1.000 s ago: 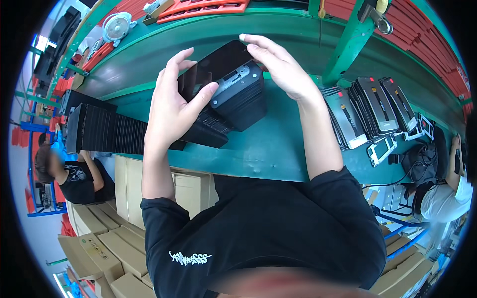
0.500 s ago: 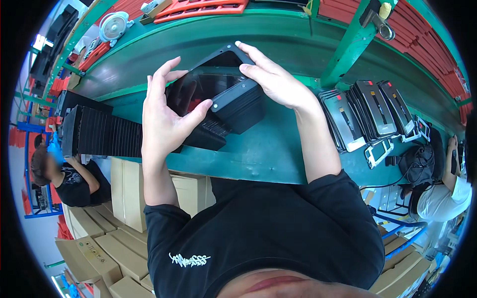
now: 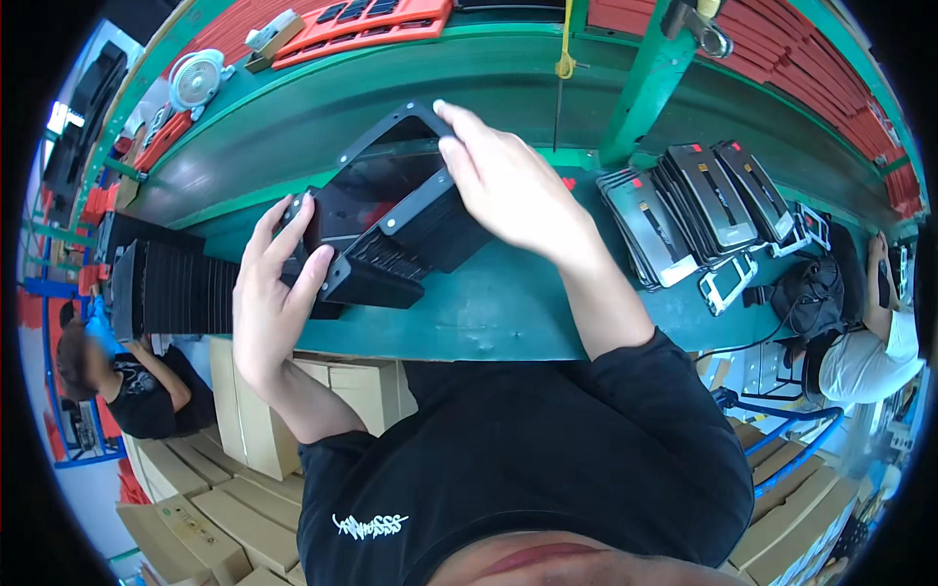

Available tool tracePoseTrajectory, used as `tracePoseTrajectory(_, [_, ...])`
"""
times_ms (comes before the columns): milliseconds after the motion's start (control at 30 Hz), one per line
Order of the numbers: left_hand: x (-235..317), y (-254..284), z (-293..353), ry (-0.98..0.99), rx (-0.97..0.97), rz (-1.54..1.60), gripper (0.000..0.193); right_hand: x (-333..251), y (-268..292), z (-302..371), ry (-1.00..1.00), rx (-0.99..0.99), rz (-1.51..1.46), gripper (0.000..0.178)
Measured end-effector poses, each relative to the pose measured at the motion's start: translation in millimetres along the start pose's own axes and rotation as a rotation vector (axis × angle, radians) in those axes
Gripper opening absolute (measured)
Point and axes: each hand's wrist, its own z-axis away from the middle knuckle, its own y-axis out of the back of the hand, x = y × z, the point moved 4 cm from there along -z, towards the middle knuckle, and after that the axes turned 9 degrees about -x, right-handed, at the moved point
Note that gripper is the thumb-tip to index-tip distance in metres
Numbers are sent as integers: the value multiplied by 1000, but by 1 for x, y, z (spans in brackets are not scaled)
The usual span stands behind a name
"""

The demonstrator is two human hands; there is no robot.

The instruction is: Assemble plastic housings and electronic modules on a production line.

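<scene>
A stack of black rectangular frames [image 3: 420,109] with round metal dots along the rim stands tilted over the table. My right hand [image 3: 513,186] is closed over its far right end, fingertips on the top rim. Beside it on the left sits another black frame stack [image 3: 376,283], lower down. My left hand [image 3: 269,298] has its thumb and fingers around the left end of that lower stack. Between the two stacks shows a dark glossy panel [image 3: 366,190] with reflections. How the panel is joined to either stack I cannot tell.
Black flat pieces [image 3: 186,288] stand in a long row at the left. Silver and black panels [image 3: 718,200] lean in stacks at the right, near white brackets [image 3: 728,281] and a black bag [image 3: 811,303]. A green post [image 3: 650,93] rises behind; cartons [image 3: 244,513] lie below the table [image 3: 469,327].
My left hand has moved left, off the near rim of the upper frames and onto the left end of the lower stack. My right hand keeps hold of the upper frames. The view has shifted slightly.
</scene>
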Motion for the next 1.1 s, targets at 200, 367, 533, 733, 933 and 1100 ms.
tracePoseTrajectory(200, [-1,9,-9,-14,-100,85,53,-22,86,36,145,821,63,29])
tracePoseTrajectory(367, [-4,-7,0,-71,-50,178,53,25,62,-16,226,423,-682,29])
tracePoseTrajectory(533, [-26,-27,3,-186,24,408,53,-48,2,19,560,-555,-1210,41])
tracePoseTrajectory(733, [-29,-27,6,-181,70,393,69,-53,-29,11,347,-456,-377,41])
tracePoseTrajectory(933, [-20,-25,6,-149,109,169,91,-55,-26,18,262,-442,-412,37])
tracePoseTrajectory(1100, [-24,-23,4,-193,182,103,85,-72,-49,23,467,-381,-345,35])
